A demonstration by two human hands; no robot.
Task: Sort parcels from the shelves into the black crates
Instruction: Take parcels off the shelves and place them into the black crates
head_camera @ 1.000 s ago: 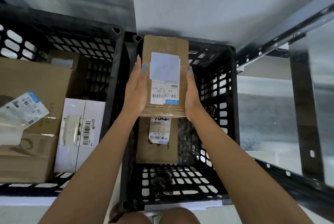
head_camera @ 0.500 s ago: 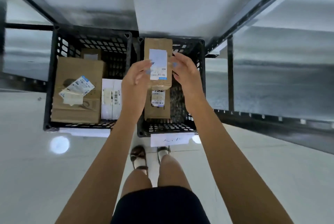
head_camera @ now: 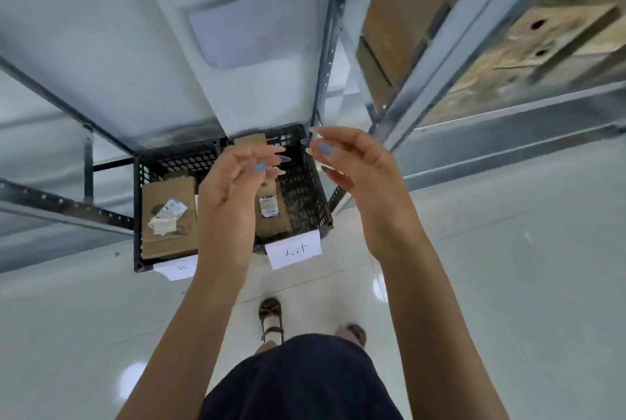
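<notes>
Both hands are empty. The left hand [head_camera: 230, 192] and right hand [head_camera: 362, 176] are raised side by side, palms turned inward, with a narrow gap between them. The fingers are loosely curled around nothing, and the long pointed nails are painted blue and beige.

Two black crates of perforated plastic lattice sit directly below the hands, touching side by side. The left crate [head_camera: 137, 216] shows under and outside the left hand. The right crate [head_camera: 305, 196] lies under the gap and beneath the right fingertips.

The right crate holds two brown cardboard parcels. The flat parcel [head_camera: 272, 220] lies on the bottom just inside the left wrist and carries a white barcode label. The upright parcel [head_camera: 250, 140] stands at the far wall, just beyond the left fingertips.

The left crate holds a big box [head_camera: 166, 236] of brown cardboard, outside the left hand, with crumpled white labels stuck on top. How many parcels lie behind it cannot be told.

Two white paper tags hang on the crate fronts. One tag [head_camera: 294, 249] is below the gap and the other tag [head_camera: 176, 269] is at the left forearm.

A grey metal rack [head_camera: 325, 47] rises beyond the fingertips. Blurred cardboard boxes [head_camera: 399, 20] sit above the right hand. The floor [head_camera: 508, 284] is glossy pale tile.
</notes>
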